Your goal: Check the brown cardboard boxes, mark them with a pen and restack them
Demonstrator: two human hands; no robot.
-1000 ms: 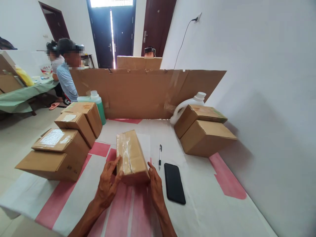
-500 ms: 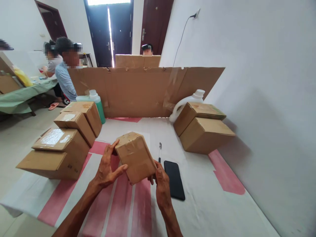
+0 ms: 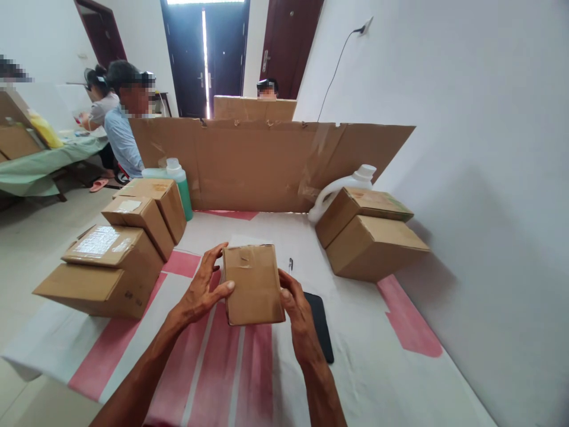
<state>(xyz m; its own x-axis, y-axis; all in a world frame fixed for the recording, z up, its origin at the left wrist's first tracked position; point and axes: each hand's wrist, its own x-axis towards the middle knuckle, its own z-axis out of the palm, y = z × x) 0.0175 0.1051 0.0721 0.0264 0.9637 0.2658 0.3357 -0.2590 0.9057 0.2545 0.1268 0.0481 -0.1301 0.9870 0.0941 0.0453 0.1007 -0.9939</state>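
While a stack of boxes [image 3: 111,261] sits at the table's [image 3: 355,332] left edge with a green bottle [image 3: 180,187] behind it, the left hand [image 3: 202,290] grips the left side of a small box [image 3: 253,284]: thumb pressed on the near face, the other fingers [image 3: 213,255] curled over the upper left corner. The box is held upright above the table, between the two hands, its long axis running up and down and its broad face turned toward the camera, with a patch of tape near its top. The right hand [image 3: 300,308] clamps the right edge from the other side, fingers wrapped round the lower corner. Both hands touch the box about equally; neither is clearly nearer. Just behind the right hand lie a pen [image 3: 290,265] and a black phone [image 3: 322,332], partly hidden by the wrist. Farther right, two more boxes [image 3: 368,237] stand stacked beside a white jug [image 3: 347,184]. A cardboard screen [image 3: 267,160] runs along the table's far edge, with other people seated beyond it.
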